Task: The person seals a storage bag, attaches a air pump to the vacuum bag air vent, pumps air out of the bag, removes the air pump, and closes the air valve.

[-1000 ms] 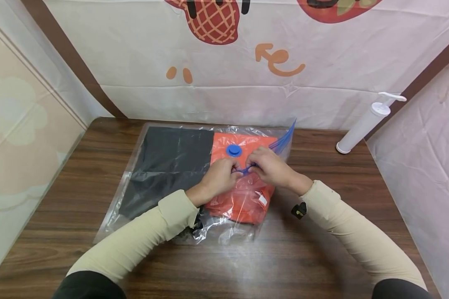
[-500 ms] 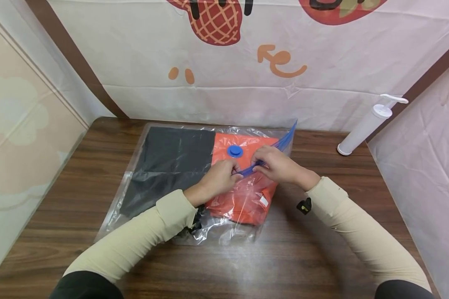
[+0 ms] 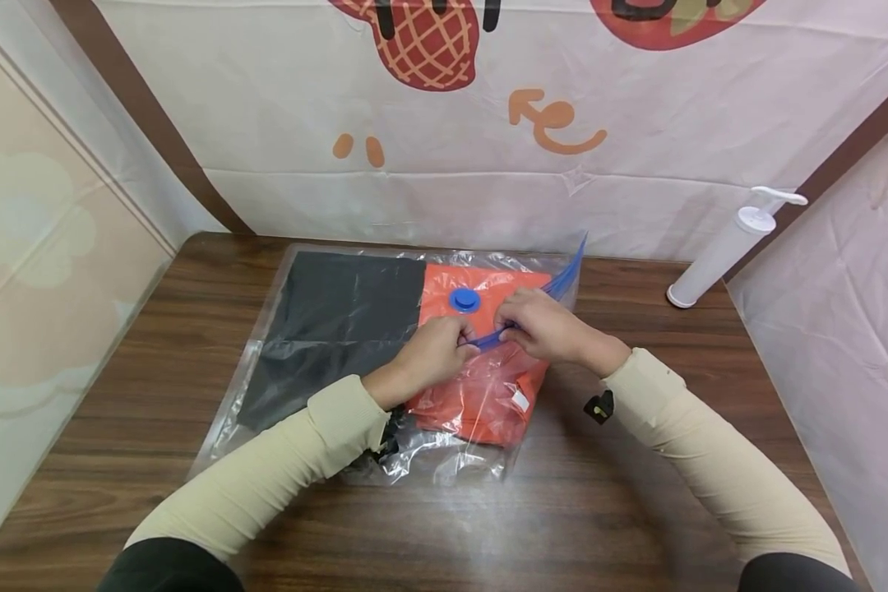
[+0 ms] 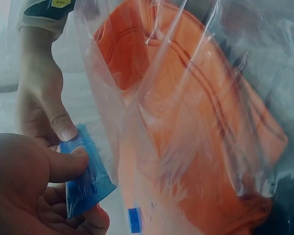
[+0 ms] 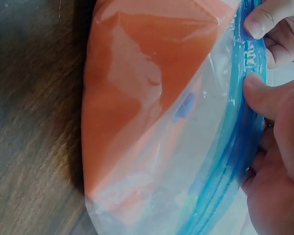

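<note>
A clear vacuum storage bag [image 3: 266, 362] lies on the table with folded dark cloth [image 3: 348, 300] and orange clothing [image 3: 462, 403] inside. On its upper face sits a round blue valve [image 3: 464, 299]. My left hand [image 3: 437, 352] pinches the bag's blue zip strip [image 3: 488, 339] between thumb and fingers. A short way to the right along that strip, my right hand [image 3: 543, 325] pinches it too. Both thumbs press on the strip's near face in the right wrist view. The strip's free end [image 3: 571, 267] rises beyond the right hand, raised at the bag's right edge.
A white hand pump [image 3: 721, 255] stands tilted at the table's back right, near the fabric wall [image 3: 444, 205]. The wooden table [image 3: 444, 534] extends in front of the bag. A dark wrist-worn device [image 3: 599, 407] hangs under the right cuff.
Between the first two frames my right hand slid slightly right along the zip strip, widening the gap between my hands. Since then both hands have stayed nearly still.
</note>
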{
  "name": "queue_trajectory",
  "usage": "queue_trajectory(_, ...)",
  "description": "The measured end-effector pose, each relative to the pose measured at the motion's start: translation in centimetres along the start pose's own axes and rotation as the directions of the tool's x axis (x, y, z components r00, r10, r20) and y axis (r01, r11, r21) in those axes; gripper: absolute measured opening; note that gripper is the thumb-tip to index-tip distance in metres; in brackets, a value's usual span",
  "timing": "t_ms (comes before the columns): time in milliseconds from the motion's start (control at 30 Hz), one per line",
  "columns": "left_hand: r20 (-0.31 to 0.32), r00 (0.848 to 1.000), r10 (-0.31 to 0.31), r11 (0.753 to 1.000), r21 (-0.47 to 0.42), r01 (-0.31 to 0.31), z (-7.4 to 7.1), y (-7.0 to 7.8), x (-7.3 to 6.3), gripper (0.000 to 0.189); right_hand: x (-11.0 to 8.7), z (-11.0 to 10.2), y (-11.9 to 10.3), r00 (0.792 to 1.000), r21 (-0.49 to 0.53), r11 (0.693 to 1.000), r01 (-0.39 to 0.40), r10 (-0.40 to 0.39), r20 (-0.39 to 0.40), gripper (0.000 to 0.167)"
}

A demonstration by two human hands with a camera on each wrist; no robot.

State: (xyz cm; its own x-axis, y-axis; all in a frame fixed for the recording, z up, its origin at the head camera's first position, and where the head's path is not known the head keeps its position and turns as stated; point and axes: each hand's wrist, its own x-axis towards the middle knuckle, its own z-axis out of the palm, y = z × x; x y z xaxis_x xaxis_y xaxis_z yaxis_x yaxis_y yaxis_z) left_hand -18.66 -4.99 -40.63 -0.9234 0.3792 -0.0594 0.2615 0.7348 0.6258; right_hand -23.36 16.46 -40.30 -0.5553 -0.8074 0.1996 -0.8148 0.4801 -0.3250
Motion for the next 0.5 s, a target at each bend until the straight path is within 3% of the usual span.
queue_trajectory(367, 0.004, 1.0, -0.018, 1.0, -0.02, 0.018, 0.1, 0.1, 0.1, 0.011, 0.1, -1.0, 0.9, 0.999, 0.101, 0.994, -0.028, 0.026, 0.024, 0.008)
queue_trajectory(500, 0.006, 1.0, -0.025, 0.999, -0.028, 0.025, 0.0, 0.2, 0.1, 0.011, 0.0, -1.3, 1.1, 0.999, 0.092, 0.995, -0.036, 0.033, 0.026, 0.009)
